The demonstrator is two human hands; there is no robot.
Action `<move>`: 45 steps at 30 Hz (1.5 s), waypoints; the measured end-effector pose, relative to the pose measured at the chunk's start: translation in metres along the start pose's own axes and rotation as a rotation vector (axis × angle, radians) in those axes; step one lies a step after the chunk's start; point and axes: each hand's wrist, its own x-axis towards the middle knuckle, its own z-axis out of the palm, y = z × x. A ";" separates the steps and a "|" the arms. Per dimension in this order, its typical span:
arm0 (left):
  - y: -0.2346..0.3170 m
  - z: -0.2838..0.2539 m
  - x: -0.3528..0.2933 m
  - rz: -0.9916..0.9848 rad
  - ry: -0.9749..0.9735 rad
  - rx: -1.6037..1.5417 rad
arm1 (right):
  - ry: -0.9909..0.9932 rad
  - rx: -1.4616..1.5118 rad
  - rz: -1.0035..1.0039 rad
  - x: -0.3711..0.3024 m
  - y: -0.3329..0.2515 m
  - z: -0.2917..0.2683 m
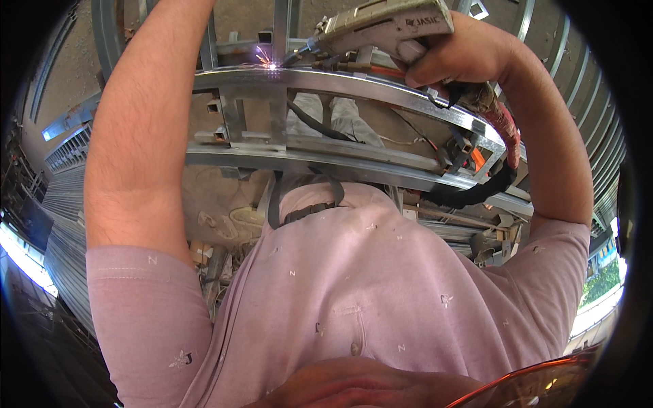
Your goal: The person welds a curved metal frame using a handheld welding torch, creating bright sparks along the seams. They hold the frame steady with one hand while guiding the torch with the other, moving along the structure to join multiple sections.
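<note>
My right hand (462, 58) is wrapped round the grip of a pale, dirty welding gun (381, 30). Its nozzle points left and meets the metal at a bright spark (273, 66). That glowing point lies on the upper edge of a shiny metal frame (326, 85), built of square tubes with crosspieces, which stretches across in front of my body. From the gun's rear a cable (503, 126), partly wrapped in red and partly in black, loops down beside my right forearm. My left forearm (139, 122) reaches up past the frame and leaves the picture at the top, so that hand is out of sight.
Stacked metal lengths (71, 231) lie at the left. More long bars (581, 78) run along the right side. Below the frame's right end sits an orange piece (478, 160) among clutter. A dark strap (309, 212) with a buckle crosses my waist.
</note>
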 end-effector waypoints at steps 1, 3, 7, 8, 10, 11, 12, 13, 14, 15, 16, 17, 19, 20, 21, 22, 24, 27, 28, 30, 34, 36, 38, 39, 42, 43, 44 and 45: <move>0.002 -0.001 -0.001 -0.007 -0.006 0.002 | 0.005 0.001 -0.074 0.002 0.006 0.001; 0.007 -0.008 -0.002 -0.024 -0.027 0.017 | 0.000 0.001 -0.140 0.001 0.008 0.000; 0.008 -0.015 -0.005 -0.050 -0.074 0.021 | -0.027 -0.016 0.031 -0.003 -0.009 0.002; 0.008 -0.015 -0.005 -0.049 -0.078 0.009 | -0.028 -0.025 0.042 -0.003 -0.011 0.001; 0.008 -0.016 -0.005 -0.052 -0.081 0.004 | -0.035 -0.040 -0.004 -0.006 -0.012 -0.001; 0.007 -0.016 -0.006 -0.056 -0.084 0.004 | -0.042 -0.046 -0.063 -0.006 -0.012 -0.003; 0.006 -0.015 -0.006 -0.057 -0.083 0.004 | -0.082 -0.052 0.051 -0.005 -0.016 -0.005; 0.003 -0.013 -0.006 -0.059 -0.082 0.004 | -0.122 -0.058 0.164 -0.002 -0.022 -0.008; 0.004 -0.012 -0.004 -0.049 -0.077 -0.002 | -0.122 -0.044 0.206 -0.004 -0.026 -0.009; 0.005 -0.012 -0.003 -0.040 -0.075 -0.002 | -0.122 -0.029 0.248 -0.007 -0.029 -0.010; 0.007 -0.013 -0.001 -0.031 -0.072 -0.003 | -0.093 0.002 0.211 -0.013 -0.033 -0.008; 0.007 -0.013 -0.001 -0.030 -0.072 0.002 | -0.077 -0.007 0.185 -0.015 -0.033 -0.006; 0.004 -0.006 0.001 -0.005 -0.039 -0.027 | -0.044 -0.060 0.150 -0.020 -0.033 -0.001; -0.001 -0.002 0.000 -0.006 -0.028 -0.035 | -0.046 -0.082 0.180 -0.017 -0.033 -0.001; -0.006 0.001 -0.001 -0.007 -0.017 -0.016 | -0.048 -0.103 0.209 -0.014 -0.033 -0.001; -0.010 0.005 -0.002 -0.008 -0.007 0.004 | -0.053 -0.097 0.285 -0.007 -0.036 -0.001; -0.002 -0.004 -0.002 0.015 0.001 0.007 | -0.070 -0.064 0.312 -0.006 -0.033 -0.004; 0.007 -0.010 -0.001 -0.044 -0.088 0.037 | -0.061 -0.036 0.065 -0.005 -0.016 -0.004; 0.005 -0.008 0.000 -0.034 -0.074 0.020 | 0.012 -0.054 -0.058 -0.006 -0.011 0.003; 0.002 -0.005 -0.001 -0.019 -0.052 -0.011 | -0.037 -0.052 0.004 -0.007 -0.011 0.001; -0.002 -0.005 -0.002 -0.053 -0.077 0.011 | -0.165 0.026 0.270 -0.009 -0.028 -0.011; 0.002 -0.006 0.000 -0.040 -0.082 -0.014 | -0.128 0.074 0.205 -0.017 -0.033 -0.009; 0.002 -0.003 0.003 -0.024 -0.064 -0.017 | -0.127 0.097 0.271 -0.022 -0.050 -0.010; 0.000 -0.002 0.002 -0.023 -0.059 -0.017 | -0.115 0.078 0.312 -0.022 -0.056 -0.007; -0.003 0.001 0.002 -0.003 -0.042 -0.015 | -0.049 -0.012 0.293 -0.021 -0.058 0.003; -0.003 0.002 0.001 0.006 -0.033 -0.028 | -0.031 -0.046 0.217 -0.020 -0.051 0.005; -0.008 0.002 -0.003 -0.008 -0.031 -0.026 | -0.057 -0.082 0.033 -0.011 -0.021 0.001; -0.009 0.001 -0.002 0.001 -0.018 -0.040 | -0.059 -0.113 -0.135 -0.006 -0.018 0.004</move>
